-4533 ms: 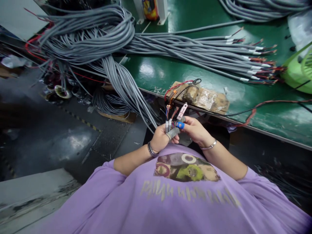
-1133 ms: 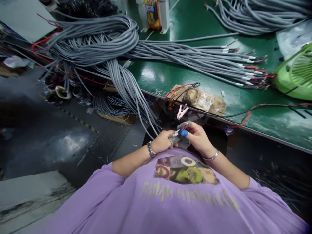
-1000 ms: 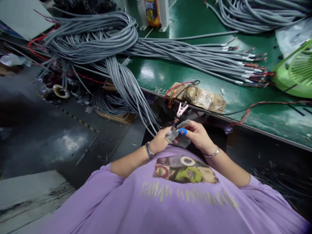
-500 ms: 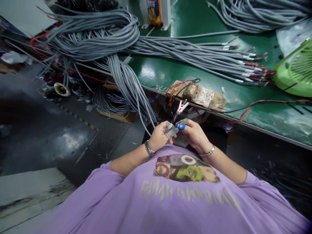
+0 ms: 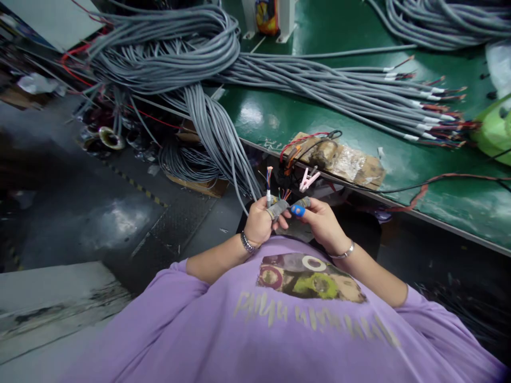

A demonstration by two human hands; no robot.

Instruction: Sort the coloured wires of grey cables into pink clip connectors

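Note:
My left hand (image 5: 259, 222), with grey coverings on its fingertips, is closed around a grey cable (image 5: 269, 198) near its white-banded end. Thin coloured wires (image 5: 269, 175) fan upward from that end. A second small bunch of coloured wires (image 5: 285, 194) shows just above the left fingers. My right hand (image 5: 324, 223), with blue and grey finger coverings, is pinched close beside the left fingertips. What lies between its fingers is too small to tell. Beyond the hands, a pink clothespin (image 5: 308, 180) sits at the bench edge, apart from the wires.
Grey cables (image 5: 167, 58) lie coiled on the green bench (image 5: 255, 114), some hanging over its edge. Their stripped ends (image 5: 439, 125) point right, towards a green fan (image 5: 495, 127). A taped cardboard piece (image 5: 347, 159) lies at the front edge. Another cable coil (image 5: 443, 24) is at the back right.
The wires in my left hand, earlier slanting up to the clothespin, now stand upright, left of it and apart. A second wire bunch has come into sight. The whole view has shifted slightly.

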